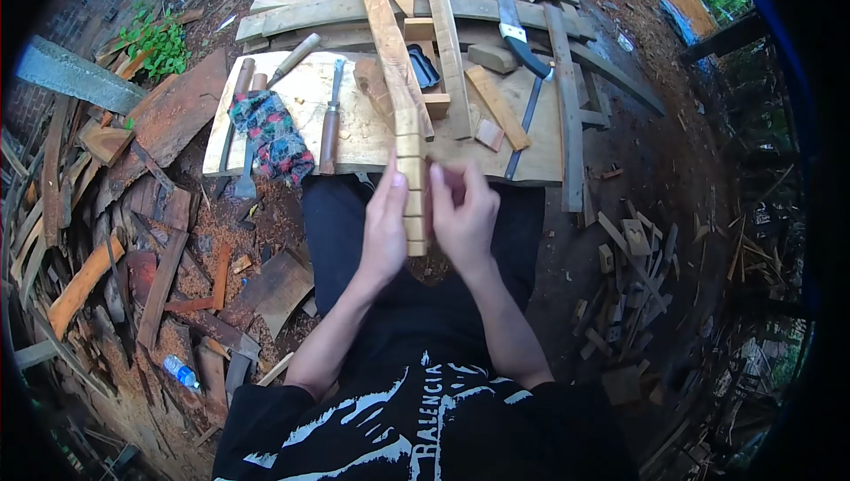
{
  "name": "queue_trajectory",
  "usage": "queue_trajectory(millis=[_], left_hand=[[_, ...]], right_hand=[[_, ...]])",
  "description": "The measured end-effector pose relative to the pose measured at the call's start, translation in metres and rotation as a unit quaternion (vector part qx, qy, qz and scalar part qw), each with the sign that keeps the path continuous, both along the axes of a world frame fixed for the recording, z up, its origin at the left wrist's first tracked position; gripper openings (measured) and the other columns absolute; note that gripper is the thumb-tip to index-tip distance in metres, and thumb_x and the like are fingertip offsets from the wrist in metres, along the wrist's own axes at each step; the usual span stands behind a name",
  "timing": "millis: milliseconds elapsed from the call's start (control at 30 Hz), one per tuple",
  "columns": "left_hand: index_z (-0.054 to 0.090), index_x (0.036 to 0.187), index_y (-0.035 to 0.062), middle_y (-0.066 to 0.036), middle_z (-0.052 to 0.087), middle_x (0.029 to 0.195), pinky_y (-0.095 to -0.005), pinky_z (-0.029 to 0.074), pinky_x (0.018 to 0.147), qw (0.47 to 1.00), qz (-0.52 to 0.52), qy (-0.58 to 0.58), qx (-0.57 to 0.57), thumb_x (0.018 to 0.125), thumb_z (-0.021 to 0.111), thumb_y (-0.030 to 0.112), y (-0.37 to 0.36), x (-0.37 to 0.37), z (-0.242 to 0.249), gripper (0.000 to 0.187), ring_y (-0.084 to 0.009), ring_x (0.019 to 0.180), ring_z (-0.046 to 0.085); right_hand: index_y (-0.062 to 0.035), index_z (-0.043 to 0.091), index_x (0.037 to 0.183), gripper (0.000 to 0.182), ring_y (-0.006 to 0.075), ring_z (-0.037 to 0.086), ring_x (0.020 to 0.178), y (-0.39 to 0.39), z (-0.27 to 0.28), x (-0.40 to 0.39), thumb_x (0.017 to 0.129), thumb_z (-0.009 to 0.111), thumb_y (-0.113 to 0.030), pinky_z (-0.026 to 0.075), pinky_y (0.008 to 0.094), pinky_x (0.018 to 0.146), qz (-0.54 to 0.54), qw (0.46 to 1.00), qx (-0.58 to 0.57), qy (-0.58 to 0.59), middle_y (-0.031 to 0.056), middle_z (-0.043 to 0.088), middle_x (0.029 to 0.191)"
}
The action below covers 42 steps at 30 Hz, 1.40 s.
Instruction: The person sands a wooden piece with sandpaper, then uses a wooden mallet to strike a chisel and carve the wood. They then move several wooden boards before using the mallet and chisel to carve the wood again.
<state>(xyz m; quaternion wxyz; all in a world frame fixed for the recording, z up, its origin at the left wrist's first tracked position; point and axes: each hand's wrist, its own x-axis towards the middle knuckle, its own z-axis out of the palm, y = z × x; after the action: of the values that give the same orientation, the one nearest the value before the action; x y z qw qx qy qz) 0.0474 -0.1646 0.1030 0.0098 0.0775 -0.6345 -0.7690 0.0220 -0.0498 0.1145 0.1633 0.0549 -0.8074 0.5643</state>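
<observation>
I hold a long notched wooden strip (409,140) upright-tilted in front of me, its near end between my palms and its far end reaching over the work board (372,140). My left hand (384,226) presses against its left side, fingers pointing up. My right hand (464,215) grips its right side with curled fingers. Several square notches are cut along the strip's near part.
On the board lie chisels (329,118), a patterned cloth (274,137), a hand saw (513,16), a small black tray (423,66) and wood offcuts. Planks are stacked behind. Scrap wood piles (133,242) lie left, small offcuts (633,251) right, a plastic bottle (181,373) lower left.
</observation>
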Motion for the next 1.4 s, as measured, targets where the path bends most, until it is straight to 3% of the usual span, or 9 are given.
queue_trajectory(millis=[267, 333, 567, 667, 700, 1067, 1267, 1333, 1400], left_hand=[[0.031, 0.157, -0.004, -0.018, 0.045, 0.153, -0.0306, 0.033, 0.116, 1.0, 0.0, 0.017, -0.002, 0.112, 0.035, 0.03, 0.01, 0.01, 0.009, 0.057, -0.0214, 0.14, 0.043], [0.032, 0.157, -0.003, -0.018, 0.049, 0.15, -0.0311, 0.035, 0.115, 0.997, -0.011, -0.04, 0.071, 0.112, 0.036, 0.031, -0.004, 0.002, 0.006, 0.057, -0.0213, 0.137, 0.046], [0.056, 0.135, 0.0023, -0.001, 0.062, 0.095, -0.0227, 0.049, 0.07, 0.993, 0.013, -0.089, 0.08, 0.111, 0.038, 0.04, 0.004, 0.01, -0.003, 0.048, -0.006, 0.08, 0.059], [0.051, 0.143, 0.0016, -0.004, 0.065, 0.103, -0.0241, 0.052, 0.077, 0.99, 0.012, -0.086, 0.108, 0.111, 0.038, 0.038, 0.0, 0.008, -0.003, 0.05, -0.0081, 0.089, 0.062], [0.038, 0.154, -0.0015, -0.01, 0.061, 0.13, -0.0272, 0.048, 0.096, 0.99, 0.008, -0.076, 0.122, 0.112, 0.036, 0.035, -0.006, 0.005, -0.001, 0.055, -0.0139, 0.111, 0.06], [0.036, 0.156, -0.0023, -0.012, 0.059, 0.134, -0.0289, 0.047, 0.099, 0.992, 0.05, -0.048, 0.104, 0.112, 0.036, 0.034, -0.006, 0.001, 0.012, 0.056, -0.0135, 0.113, 0.057], [0.037, 0.155, -0.003, -0.012, 0.06, 0.135, -0.0273, 0.045, 0.103, 0.999, 0.006, -0.033, 0.021, 0.112, 0.037, 0.03, 0.012, 0.016, 0.013, 0.054, -0.0138, 0.118, 0.057], [0.047, 0.148, -0.0015, -0.007, 0.063, 0.122, -0.0257, 0.049, 0.09, 0.998, 0.0, -0.041, 0.046, 0.111, 0.04, 0.035, 0.01, 0.013, 0.007, 0.053, -0.01, 0.103, 0.059], [0.036, 0.155, -0.0033, -0.013, 0.059, 0.136, -0.0281, 0.045, 0.103, 0.993, 0.008, -0.071, 0.094, 0.112, 0.036, 0.03, -0.001, 0.01, 0.012, 0.055, -0.0143, 0.118, 0.057]], right_hand=[[-0.001, 0.059, 0.09, 0.013, 0.0219, 0.071, 0.059, 0.005, 0.011, -0.009, 0.095, 0.07, -0.008, 0.052, 0.033, 0.051, -0.008, 1.0, 0.006, -0.011, 0.0125, 0.069, 0.069], [0.0, 0.061, 0.092, 0.013, 0.0089, 0.062, 0.053, -0.003, 0.007, 0.006, 0.097, 0.07, -0.008, 0.045, 0.0258, 0.048, 0.024, 0.999, -0.014, 0.026, 0.0067, 0.066, 0.063], [-0.002, 0.061, 0.092, 0.011, 0.0156, 0.067, 0.053, 0.001, 0.001, -0.001, 0.093, 0.071, -0.005, 0.048, 0.0294, 0.047, 0.037, 0.998, -0.005, 0.049, 0.0101, 0.066, 0.063], [-0.0027, 0.061, 0.092, 0.011, 0.0168, 0.068, 0.054, -0.003, 0.001, 0.011, 0.093, 0.072, -0.007, 0.05, 0.0318, 0.048, 0.055, 0.998, -0.029, 0.008, 0.0101, 0.067, 0.065], [-0.0031, 0.061, 0.091, 0.012, 0.0182, 0.068, 0.053, -0.001, 0.01, 0.025, 0.092, 0.073, -0.007, 0.05, 0.032, 0.049, 0.092, 0.996, -0.01, -0.018, 0.0095, 0.067, 0.065], [-0.0034, 0.062, 0.09, 0.013, 0.0217, 0.066, 0.051, -0.002, 0.011, 0.029, 0.091, 0.074, -0.009, 0.049, 0.0337, 0.048, 0.096, 0.992, 0.032, 0.076, 0.0091, 0.065, 0.063], [-0.0016, 0.06, 0.09, 0.014, 0.0094, 0.059, 0.049, 0.003, 0.006, -0.001, 0.095, 0.071, -0.009, 0.042, 0.0278, 0.044, -0.004, 0.999, -0.022, 0.038, 0.0067, 0.064, 0.061], [-0.0025, 0.06, 0.091, 0.013, 0.0217, 0.069, 0.054, 0.005, 0.01, 0.003, 0.094, 0.071, -0.008, 0.05, 0.0333, 0.048, -0.013, 1.0, 0.014, -0.005, 0.0115, 0.067, 0.066], [-0.0033, 0.061, 0.09, 0.013, 0.0237, 0.068, 0.054, 0.0, 0.017, 0.029, 0.091, 0.073, -0.007, 0.049, 0.0347, 0.049, 0.058, 0.998, -0.006, -0.021, 0.0118, 0.065, 0.065]])
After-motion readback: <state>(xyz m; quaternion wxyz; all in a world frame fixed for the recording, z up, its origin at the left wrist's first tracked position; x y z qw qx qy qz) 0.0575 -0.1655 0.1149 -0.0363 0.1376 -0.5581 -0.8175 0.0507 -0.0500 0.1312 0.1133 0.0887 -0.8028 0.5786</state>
